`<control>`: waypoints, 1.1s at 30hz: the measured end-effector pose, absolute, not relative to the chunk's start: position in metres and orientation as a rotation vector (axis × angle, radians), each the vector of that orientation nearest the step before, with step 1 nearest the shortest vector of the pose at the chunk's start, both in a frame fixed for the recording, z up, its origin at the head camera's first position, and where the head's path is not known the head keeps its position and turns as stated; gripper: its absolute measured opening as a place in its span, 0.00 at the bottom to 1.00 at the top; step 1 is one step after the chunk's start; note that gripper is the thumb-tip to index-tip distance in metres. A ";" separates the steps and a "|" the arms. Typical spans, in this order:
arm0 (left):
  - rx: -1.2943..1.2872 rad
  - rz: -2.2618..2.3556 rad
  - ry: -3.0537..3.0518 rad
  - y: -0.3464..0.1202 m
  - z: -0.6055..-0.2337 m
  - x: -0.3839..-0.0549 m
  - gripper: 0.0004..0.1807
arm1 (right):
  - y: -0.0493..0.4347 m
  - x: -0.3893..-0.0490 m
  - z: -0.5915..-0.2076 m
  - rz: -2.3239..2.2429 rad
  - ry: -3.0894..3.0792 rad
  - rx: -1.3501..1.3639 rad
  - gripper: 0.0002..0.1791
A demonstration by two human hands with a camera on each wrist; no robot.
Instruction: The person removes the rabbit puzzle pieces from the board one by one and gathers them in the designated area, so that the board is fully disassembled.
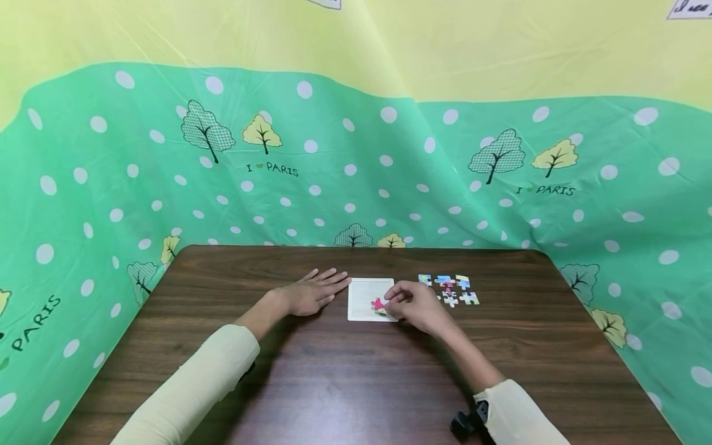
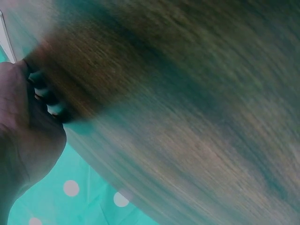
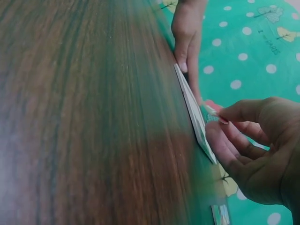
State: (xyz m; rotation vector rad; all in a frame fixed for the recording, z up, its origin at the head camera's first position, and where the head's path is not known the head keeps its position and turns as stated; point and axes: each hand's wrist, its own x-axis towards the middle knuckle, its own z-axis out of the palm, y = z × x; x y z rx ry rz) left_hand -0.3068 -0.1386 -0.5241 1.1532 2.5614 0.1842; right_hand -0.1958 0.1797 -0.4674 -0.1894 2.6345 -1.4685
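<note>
A white square puzzle tray (image 1: 364, 292) lies on the table between the two hands. My left hand (image 1: 308, 296) rests palm down with fingers spread and straight, its fingertips at the tray's left edge. Over the tray's lower right corner, my right hand (image 1: 416, 306) pinches a pink jigsaw piece (image 1: 377, 303) between thumb and forefinger. The right wrist view shows the pinched piece (image 3: 212, 108) held just above the tray (image 3: 193, 110). A greenish patch shows in the tray's corner beneath it, partly covered by my fingers. In the left wrist view, only part of my left hand (image 2: 28, 126) appears.
Several loose jigsaw pieces (image 1: 461, 282) lie right of the tray, some partly behind my right hand. The brown wooden table (image 1: 356, 383) ends at the back against a green dotted cloth (image 1: 311, 204). A black device (image 1: 470, 423) is strapped at my right wrist.
</note>
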 end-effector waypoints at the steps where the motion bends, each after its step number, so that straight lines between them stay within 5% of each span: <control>1: 1.156 0.186 2.562 -0.139 -0.524 -0.307 0.34 | 0.181 -0.195 -0.467 -1.469 2.642 -0.183 0.06; 33: 1.151 0.237 2.554 -0.138 -0.521 -0.305 0.33 | 0.240 -0.178 -0.450 -1.520 2.658 -0.141 0.10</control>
